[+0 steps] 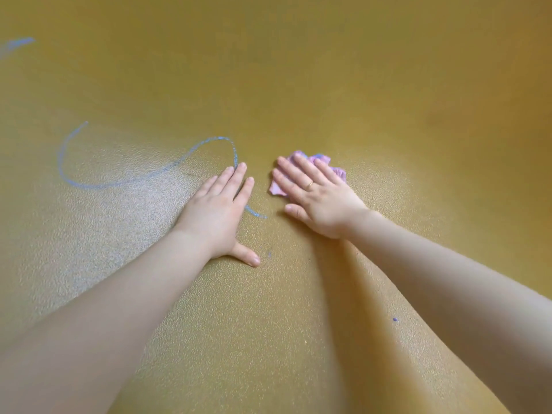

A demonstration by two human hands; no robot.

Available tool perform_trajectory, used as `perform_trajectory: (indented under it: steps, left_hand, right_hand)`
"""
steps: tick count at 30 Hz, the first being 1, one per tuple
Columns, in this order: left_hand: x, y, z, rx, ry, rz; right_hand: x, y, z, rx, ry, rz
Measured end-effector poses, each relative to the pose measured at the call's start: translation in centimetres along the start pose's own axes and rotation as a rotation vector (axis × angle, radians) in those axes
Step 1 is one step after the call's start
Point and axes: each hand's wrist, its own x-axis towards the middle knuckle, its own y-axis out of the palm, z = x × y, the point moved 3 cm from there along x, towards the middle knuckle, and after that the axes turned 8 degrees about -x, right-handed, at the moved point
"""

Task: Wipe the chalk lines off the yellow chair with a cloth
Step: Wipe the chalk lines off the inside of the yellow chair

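Right hand (pixel 319 198) flat on cloth (pixel 336 167), open yellow chair (pixel 388 100) beyond

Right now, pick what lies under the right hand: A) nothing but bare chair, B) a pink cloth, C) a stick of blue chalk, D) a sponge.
B: the right hand lies flat on a crumpled pink cloth, whose edges stick out beyond the fingers on the yellow chair.
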Motion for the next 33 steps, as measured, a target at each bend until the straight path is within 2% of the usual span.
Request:
perform_trajectory:
  steps: [3, 7, 12, 15, 20, 22, 25, 30, 33]
  left_hand:
    - [0.2, 0.1, 0.2, 0.005, 0.000, -0.008]
    - [0.2, 0.3, 0.4, 0.007, 0.006, -0.016]
    - [-0.4, -0.3, 0.0, 0.013, -0.015, -0.035]
    - [-2.4, -0.9, 1.1, -0.010, -0.096, -0.036]
    - [-5.5, -1.9, 4.8, 0.030, -0.230, 0.011]
    - [-5.7, -1.7, 4.9, 0.076, -0.243, 0.058]
    - [-5.4, -1.3, 5.1, 0.073, -0.253, 0.058]
    - [-5.4, -0.9, 5.4, 0.080, -0.235, 0.042]
    - [-5.2, -0.8, 5.6, 0.083, -0.229, 0.031]
  right_hand:
    - [3.5, -1.2, -3.3, -0.032, 0.197, -0.064]
    - [4.7, -0.9, -2.2, 0.040, 0.336, -0.041]
    - [0.6, 0.2, 3.6, 0.165, 0.112, 0.113]
    - [-2.5, -0.3, 7.8, 0.284, -0.015, 0.165]
    - [-5.2, -1.6, 11.4, 0.364, -0.174, 0.207]
    - [-4.6, -1.3, 10.8, 0.305, -0.189, 0.139]
    - [-1.0, -0.4, 8.5, 0.255, -0.130, 0.118]
    - [6.5, -1.2, 3.6, 0.137, 0.187, -0.016]
    - [8.3, -1.4, 3.5, 0.150, 0.299, -0.025]
